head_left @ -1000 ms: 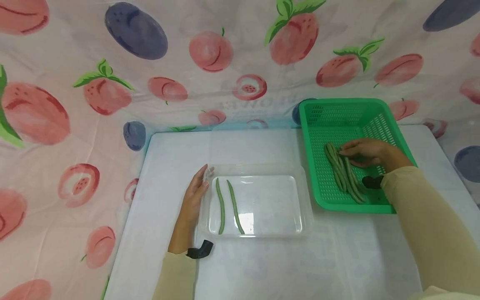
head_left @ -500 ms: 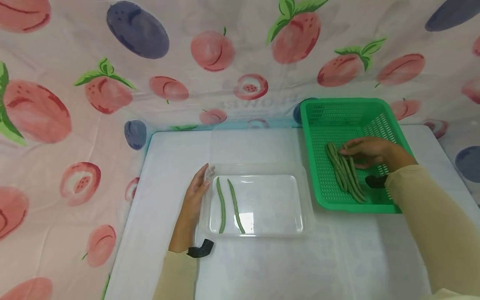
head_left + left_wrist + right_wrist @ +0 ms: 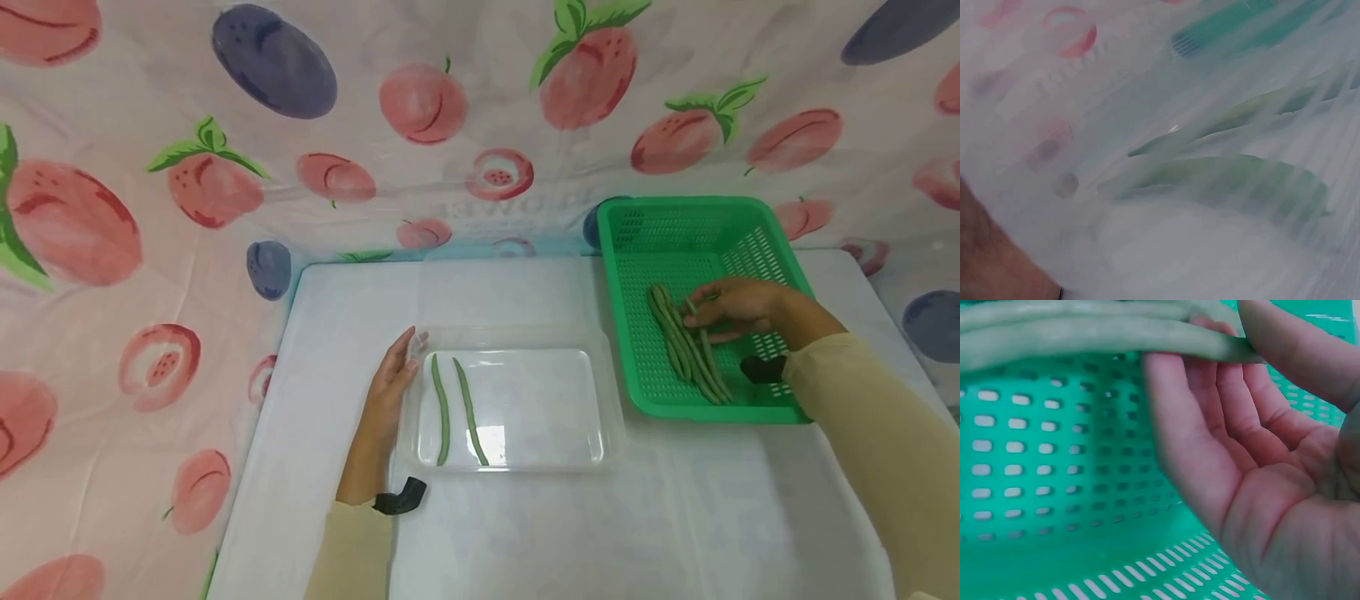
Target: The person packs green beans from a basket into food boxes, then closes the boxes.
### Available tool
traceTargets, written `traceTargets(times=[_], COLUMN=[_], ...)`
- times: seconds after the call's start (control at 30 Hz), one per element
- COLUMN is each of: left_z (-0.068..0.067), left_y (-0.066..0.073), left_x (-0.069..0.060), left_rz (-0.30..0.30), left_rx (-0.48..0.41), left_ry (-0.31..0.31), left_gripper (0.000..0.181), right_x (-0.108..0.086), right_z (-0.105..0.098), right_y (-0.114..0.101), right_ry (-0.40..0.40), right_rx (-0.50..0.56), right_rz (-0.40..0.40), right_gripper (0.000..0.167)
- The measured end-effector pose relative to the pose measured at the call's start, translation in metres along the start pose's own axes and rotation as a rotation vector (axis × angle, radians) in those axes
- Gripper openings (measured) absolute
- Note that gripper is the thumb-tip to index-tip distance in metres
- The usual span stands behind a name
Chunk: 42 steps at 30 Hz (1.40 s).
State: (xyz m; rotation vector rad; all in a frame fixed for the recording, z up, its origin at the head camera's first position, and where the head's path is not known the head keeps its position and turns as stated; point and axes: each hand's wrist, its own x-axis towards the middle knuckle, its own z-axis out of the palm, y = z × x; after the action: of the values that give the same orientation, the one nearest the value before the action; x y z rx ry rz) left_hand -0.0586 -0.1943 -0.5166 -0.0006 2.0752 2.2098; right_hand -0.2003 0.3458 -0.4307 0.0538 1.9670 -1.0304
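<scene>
A clear plastic container (image 3: 540, 408) lies on the white table with two green beans (image 3: 443, 412) side by side in its left part. At its upper left corner is my left hand (image 3: 384, 396), thumb and fingers round the wall. Through the blurry plastic, the left wrist view shows both beans (image 3: 1229, 181). Inside the green basket (image 3: 630, 367), my right hand (image 3: 738, 308) pinches the end of a bean (image 3: 1104, 336) between thumb and fingers. Against that bean lies a bunch of several more (image 3: 678, 342).
The basket stands right of the container, near the back edge of the white table (image 3: 562, 533). A fruit-printed cloth (image 3: 360, 100) hangs behind the table and along its left side. Dark straps (image 3: 401, 497) are on both wrists.
My right hand has shifted slightly to the right, and the bean at its fingers has moved a little apart from the bunch at its upper end. My left hand has stayed at the container.
</scene>
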Motion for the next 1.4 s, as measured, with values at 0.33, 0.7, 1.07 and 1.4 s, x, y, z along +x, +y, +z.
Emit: traceTargets(times=[0.33, 0.7, 1.07, 1.4], left_z=[0.001, -0.001, 0.000, 0.000], left_y=[0.001, -0.003, -0.001, -0.001], left_x=[0.000, 0.000, -0.001, -0.001], left_rz=[0.011, -0.009, -0.013, -0.006], left_rx=[0.016, 0.004, 0.031, 0.020], left_ry=[-0.002, 0.000, 0.009, 0.005], left_gripper=[0.054, 0.054, 0.055, 0.055], right_x=[-0.010, -0.019, -0.025, -0.035], right_z=[0.009, 0.025, 0.042, 0.060], right_y=[-0.020, -0.042, -0.060, -0.075], right_ry=[0.100, 0.176, 0.154, 0.121], right_rx=[0.047, 0.034, 0.079, 0.148], right_rz=[-0.066, -0.149, -0.177, -0.224], right_gripper=[0.074, 0.078, 0.067, 0.067])
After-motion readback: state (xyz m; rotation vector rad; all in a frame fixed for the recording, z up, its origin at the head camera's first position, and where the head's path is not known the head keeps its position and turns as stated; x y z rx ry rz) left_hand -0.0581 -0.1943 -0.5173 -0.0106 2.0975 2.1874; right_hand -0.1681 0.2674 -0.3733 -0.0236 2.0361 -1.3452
